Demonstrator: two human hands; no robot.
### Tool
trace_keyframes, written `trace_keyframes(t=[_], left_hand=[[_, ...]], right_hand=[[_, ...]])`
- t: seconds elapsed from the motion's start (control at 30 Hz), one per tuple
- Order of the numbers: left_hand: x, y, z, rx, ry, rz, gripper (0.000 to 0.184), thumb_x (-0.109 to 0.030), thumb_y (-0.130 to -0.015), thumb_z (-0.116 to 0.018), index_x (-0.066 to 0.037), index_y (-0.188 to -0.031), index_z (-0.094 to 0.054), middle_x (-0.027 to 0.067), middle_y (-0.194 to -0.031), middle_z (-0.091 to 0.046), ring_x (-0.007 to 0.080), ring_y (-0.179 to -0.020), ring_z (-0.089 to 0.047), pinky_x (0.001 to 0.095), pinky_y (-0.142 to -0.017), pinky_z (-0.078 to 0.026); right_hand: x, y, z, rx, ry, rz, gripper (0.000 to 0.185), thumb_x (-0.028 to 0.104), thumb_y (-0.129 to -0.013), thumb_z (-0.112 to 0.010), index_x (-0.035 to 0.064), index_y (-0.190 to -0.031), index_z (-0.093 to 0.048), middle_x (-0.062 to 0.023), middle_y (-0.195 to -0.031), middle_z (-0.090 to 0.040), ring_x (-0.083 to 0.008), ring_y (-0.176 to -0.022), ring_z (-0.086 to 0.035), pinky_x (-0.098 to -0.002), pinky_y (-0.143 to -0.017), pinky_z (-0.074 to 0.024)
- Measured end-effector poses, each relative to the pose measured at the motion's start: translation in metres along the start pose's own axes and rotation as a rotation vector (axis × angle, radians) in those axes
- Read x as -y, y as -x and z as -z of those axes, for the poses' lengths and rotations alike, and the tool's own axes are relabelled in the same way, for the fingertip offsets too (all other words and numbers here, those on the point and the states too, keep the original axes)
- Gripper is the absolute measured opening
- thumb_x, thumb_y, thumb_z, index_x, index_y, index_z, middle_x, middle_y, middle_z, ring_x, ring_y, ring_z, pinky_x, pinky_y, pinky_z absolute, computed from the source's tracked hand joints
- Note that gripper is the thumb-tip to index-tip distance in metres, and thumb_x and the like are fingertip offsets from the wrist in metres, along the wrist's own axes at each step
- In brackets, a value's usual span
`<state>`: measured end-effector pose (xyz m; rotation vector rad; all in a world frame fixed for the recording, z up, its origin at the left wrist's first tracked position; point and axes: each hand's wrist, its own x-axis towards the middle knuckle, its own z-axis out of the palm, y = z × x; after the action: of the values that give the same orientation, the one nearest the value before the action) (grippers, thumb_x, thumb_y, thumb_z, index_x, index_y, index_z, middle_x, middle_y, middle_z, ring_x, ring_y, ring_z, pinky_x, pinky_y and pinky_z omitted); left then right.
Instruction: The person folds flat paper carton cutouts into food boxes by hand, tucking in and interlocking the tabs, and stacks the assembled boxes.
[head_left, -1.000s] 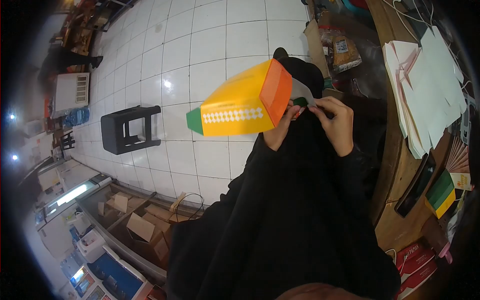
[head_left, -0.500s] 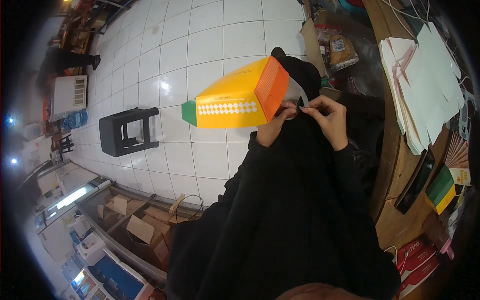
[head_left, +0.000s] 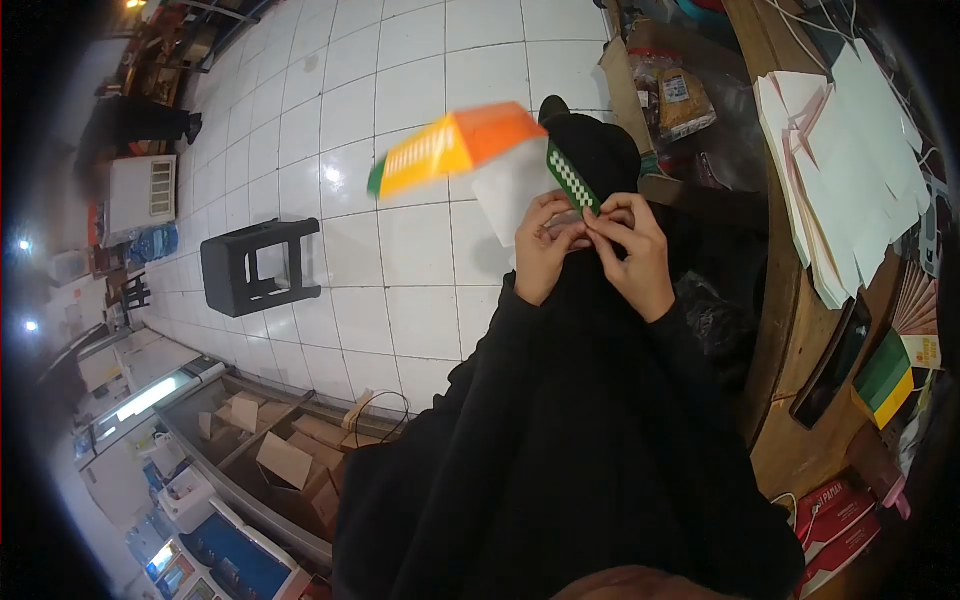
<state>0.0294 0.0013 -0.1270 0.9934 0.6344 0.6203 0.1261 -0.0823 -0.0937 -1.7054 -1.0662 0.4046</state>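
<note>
A printed cardboard carton [head_left: 430, 155] in yellow, orange and green is held out over my lap, its far end blurred by motion. Its green panel [head_left: 572, 180] with white diamonds faces up near my fingers, and a plain white side [head_left: 510, 190] hangs below the orange part. My left hand [head_left: 543, 245] pinches the near edge of the carton, fingers curled. Right beside it, my right hand [head_left: 637, 255] grips the same near corner between thumb and fingers. The fingertips of both hands almost meet, covering the edge they hold.
A black stool [head_left: 262, 267] stands on the tiled floor at left. To the right, a wooden table [head_left: 790, 350] bears stacked pale card sheets [head_left: 850, 170] and folded printed cartons [head_left: 888, 375]. Cardboard pieces [head_left: 290, 460] lie in a case at lower left. A person [head_left: 130, 125] is at far upper left.
The carton has turned and swung up and away, its yellow face now narrower and the green diamond panel showing. Both hands have shifted slightly, still at its near edge.
</note>
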Motion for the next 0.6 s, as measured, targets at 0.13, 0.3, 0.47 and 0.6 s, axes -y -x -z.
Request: trace_keyframes(t=[0.13,0.3,0.47,0.6], left_hand=[[0.001,0.004,0.016,0.114,0.122,0.207,0.038,-0.015,-0.087,-0.052,0.000,-0.121,-0.046,0.0115,-0.107,-0.054,0.0179,-0.086,-0.057,0.0264,-0.077,-0.045],[-0.013,0.025,0.007,0.132,-0.761,-0.383,0.042,-0.009,-0.078,-0.060,-0.001,-0.118,-0.049,0.0129,-0.104,-0.056,0.0254,-0.102,-0.049,0.0336,-0.086,-0.039],[-0.019,0.047,0.022,-0.112,-1.045,-0.447,0.024,-0.002,-0.073,-0.063,0.000,-0.096,-0.058,0.0119,-0.086,-0.061,0.0217,-0.075,-0.059,0.0296,-0.066,-0.047],[-0.089,0.038,0.019,-0.169,-0.153,0.049,0.020,-0.002,-0.079,-0.060,0.008,-0.095,-0.056,0.0108,-0.088,-0.062,0.0152,-0.075,-0.061,0.0285,-0.071,-0.052]], right_hand=[[-0.001,0.003,-0.009,-0.033,0.095,0.047,0.032,0.004,-0.069,-0.066,0.0053,-0.101,-0.062,-0.0131,-0.104,-0.042,-0.0221,-0.078,-0.054,-0.0293,-0.072,-0.0442],[-0.006,-0.012,-0.009,-0.069,-0.179,-0.136,0.017,0.000,-0.068,-0.064,0.0007,-0.085,-0.061,-0.0113,-0.098,-0.054,-0.0153,-0.072,-0.059,-0.0239,-0.063,-0.0473],[-0.007,-0.033,-0.012,-0.117,-0.486,-0.265,0.034,0.000,-0.065,-0.070,-0.0028,-0.095,-0.054,-0.0101,-0.105,-0.050,-0.0161,-0.085,-0.058,-0.0248,-0.071,-0.0486],[0.042,-0.032,-0.010,0.361,-0.270,0.108,0.091,0.008,-0.061,-0.075,0.0031,-0.135,-0.021,-0.0155,-0.142,-0.015,-0.0276,-0.129,-0.024,-0.0346,-0.103,-0.0251]])
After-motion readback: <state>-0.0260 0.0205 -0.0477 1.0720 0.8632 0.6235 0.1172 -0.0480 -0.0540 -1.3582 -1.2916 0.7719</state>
